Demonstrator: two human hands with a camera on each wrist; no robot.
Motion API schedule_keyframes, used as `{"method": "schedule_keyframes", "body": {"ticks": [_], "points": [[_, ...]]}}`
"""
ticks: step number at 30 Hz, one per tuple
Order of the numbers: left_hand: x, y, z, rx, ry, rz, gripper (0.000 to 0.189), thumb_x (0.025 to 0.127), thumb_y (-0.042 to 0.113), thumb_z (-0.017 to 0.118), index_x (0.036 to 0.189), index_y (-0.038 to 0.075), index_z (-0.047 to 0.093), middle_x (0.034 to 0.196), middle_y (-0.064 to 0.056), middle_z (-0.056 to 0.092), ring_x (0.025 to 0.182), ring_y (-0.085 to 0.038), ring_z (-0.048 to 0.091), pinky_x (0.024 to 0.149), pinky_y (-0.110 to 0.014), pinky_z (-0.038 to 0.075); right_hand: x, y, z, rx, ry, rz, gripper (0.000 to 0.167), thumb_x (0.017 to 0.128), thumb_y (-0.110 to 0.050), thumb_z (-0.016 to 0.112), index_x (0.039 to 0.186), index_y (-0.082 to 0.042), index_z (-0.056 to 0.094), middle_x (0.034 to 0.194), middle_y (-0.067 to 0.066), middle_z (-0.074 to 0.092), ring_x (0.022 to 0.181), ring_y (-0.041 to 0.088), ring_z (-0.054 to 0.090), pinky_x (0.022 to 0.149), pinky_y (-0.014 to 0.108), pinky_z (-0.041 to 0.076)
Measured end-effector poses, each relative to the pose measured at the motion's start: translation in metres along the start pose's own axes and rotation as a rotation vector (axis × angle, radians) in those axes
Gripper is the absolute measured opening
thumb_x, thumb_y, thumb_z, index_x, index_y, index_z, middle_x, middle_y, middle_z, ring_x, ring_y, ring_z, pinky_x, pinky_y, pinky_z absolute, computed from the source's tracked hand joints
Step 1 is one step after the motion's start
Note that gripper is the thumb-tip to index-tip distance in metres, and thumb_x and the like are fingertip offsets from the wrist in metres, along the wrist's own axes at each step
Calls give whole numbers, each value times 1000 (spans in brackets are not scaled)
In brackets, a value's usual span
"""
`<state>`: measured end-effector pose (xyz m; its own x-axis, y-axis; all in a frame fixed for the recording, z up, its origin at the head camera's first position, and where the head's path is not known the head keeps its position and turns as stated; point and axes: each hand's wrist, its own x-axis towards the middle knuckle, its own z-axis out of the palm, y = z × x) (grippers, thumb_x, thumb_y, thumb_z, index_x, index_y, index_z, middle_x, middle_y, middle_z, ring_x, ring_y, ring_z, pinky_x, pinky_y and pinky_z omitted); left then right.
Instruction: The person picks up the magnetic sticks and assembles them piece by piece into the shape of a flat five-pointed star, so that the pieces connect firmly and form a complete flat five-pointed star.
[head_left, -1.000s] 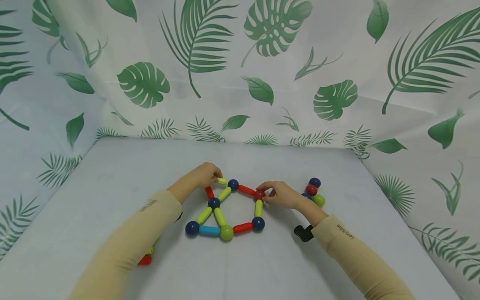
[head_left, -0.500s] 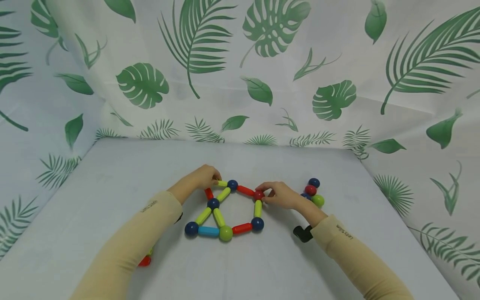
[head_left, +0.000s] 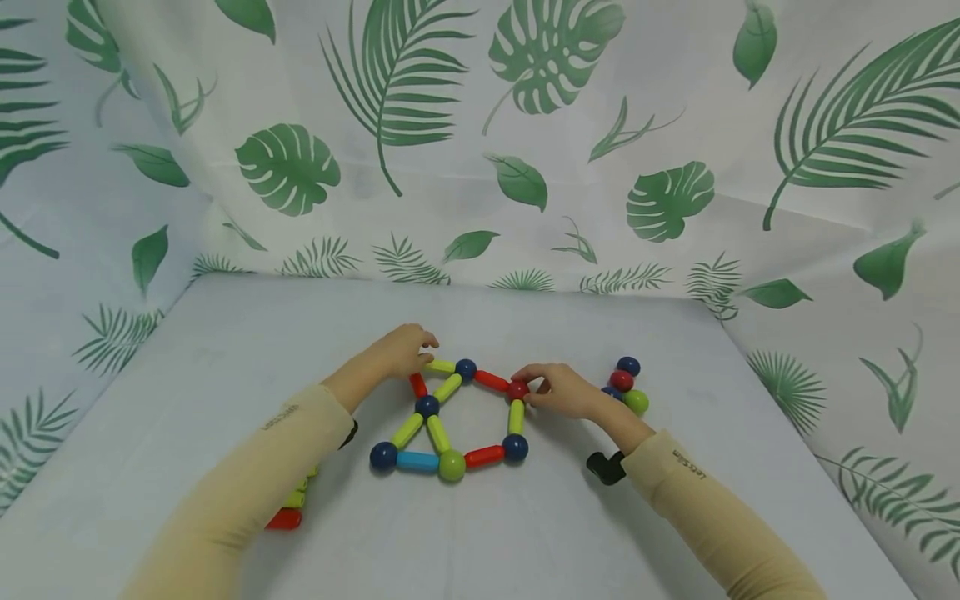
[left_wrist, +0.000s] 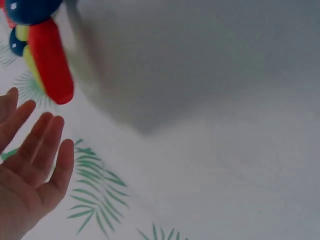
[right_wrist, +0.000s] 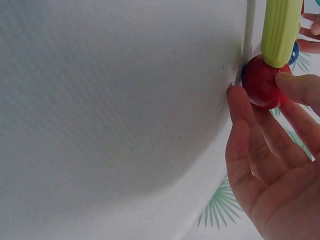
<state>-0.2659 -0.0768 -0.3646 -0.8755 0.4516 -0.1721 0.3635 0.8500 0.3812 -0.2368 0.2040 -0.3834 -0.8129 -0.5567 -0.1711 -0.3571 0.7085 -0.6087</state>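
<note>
A flat frame of coloured rods and balls lies mid-table, with a green ball (head_left: 452,466) and a light-blue rod (head_left: 417,462) on its near side. My right hand (head_left: 564,390) holds the red ball (head_left: 517,391) at the frame's right corner, thumb on one side and fingers on the other. In the right wrist view a yellow-green rod (right_wrist: 281,32) joins that ball. My left hand (head_left: 401,350) is beside the far-left yellow-green rod (head_left: 441,366), fingers loosely spread. The left wrist view shows those fingers apart from the free end of a red rod (left_wrist: 50,62).
Several loose balls, including a green one (head_left: 636,402) and a red one (head_left: 621,381), lie right of my right hand. Spare rods, among them a red one (head_left: 285,518), are partly hidden by my left sleeve (head_left: 247,467). A leaf-print sheet (head_left: 450,167) hangs behind the table.
My left hand has let go of the far-left yellow-green rod and drawn back slightly left, uncovering more spare rods near the sleeve. My right hand stays on the red ball.
</note>
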Motion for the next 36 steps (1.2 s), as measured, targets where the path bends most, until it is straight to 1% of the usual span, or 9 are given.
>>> {"method": "schedule_keyframes", "body": {"ticks": [3,5,8,13,17,22,26,31,36], "points": [[-14,3,-8,36,49,-5,28,90,16,57,115,2,59,111,-14,54,102,-26,51,88,-37,43,0,0,0,-1,-1,-1,34,87,-9,60,120,-6,56,116,14,57,80,18,55,68,26,49],[-25,5,-10,53,49,-2,27,89,17,60,111,2,59,106,-14,54,97,-25,52,85,-36,45,0,0,0,1,-2,-4,34,87,-9,60,120,-5,56,116,14,57,81,18,55,68,26,49],[-44,11,-7,64,-2,4,31,85,22,65,109,2,60,101,-12,56,92,-24,53,82,-37,46,-1,0,0,-4,4,-5,34,86,-8,60,120,-5,56,116,14,57,81,18,54,68,26,49],[-72,18,8,71,-130,-39,51,80,31,71,119,3,56,118,-18,53,108,-30,51,92,-44,42,-4,-2,2,-49,10,-14,32,85,-9,62,118,-5,58,112,11,59,82,17,55,70,26,49],[-87,19,11,100,-168,-81,57,78,28,73,125,2,52,122,-19,51,111,-32,50,92,-46,41,-8,-2,4,-61,4,-23,30,84,-10,65,113,-6,60,106,8,61,82,16,57,71,26,49],[-91,12,12,121,-171,-76,41,80,21,71,113,1,59,97,-10,61,88,-22,58,78,-37,49,-16,-3,6,-54,-7,-29,29,82,-12,67,110,-7,60,101,5,62,79,14,57,69,24,49],[-89,6,13,94,-174,-64,25,82,16,69,103,4,64,80,-3,60,72,-15,54,66,-31,48,-24,-6,8,-54,-23,-45,29,81,-14,68,108,-8,60,97,3,62,78,13,57,67,22,49],[-83,2,12,114,-128,-42,19,81,11,68,100,8,67,77,0,59,69,-13,52,60,-29,47,-31,-10,11,-49,-48,-50,26,80,-16,70,103,-9,60,91,-1,62,76,12,57,66,22,49],[-73,-3,11,145,-72,-30,19,83,9,65,102,10,68,82,-1,63,71,-14,54,61,-30,48,-37,-15,14,-51,-72,-34,23,78,-19,72,98,-13,60,86,-5,61,74,11,56,64,23,49]]}}
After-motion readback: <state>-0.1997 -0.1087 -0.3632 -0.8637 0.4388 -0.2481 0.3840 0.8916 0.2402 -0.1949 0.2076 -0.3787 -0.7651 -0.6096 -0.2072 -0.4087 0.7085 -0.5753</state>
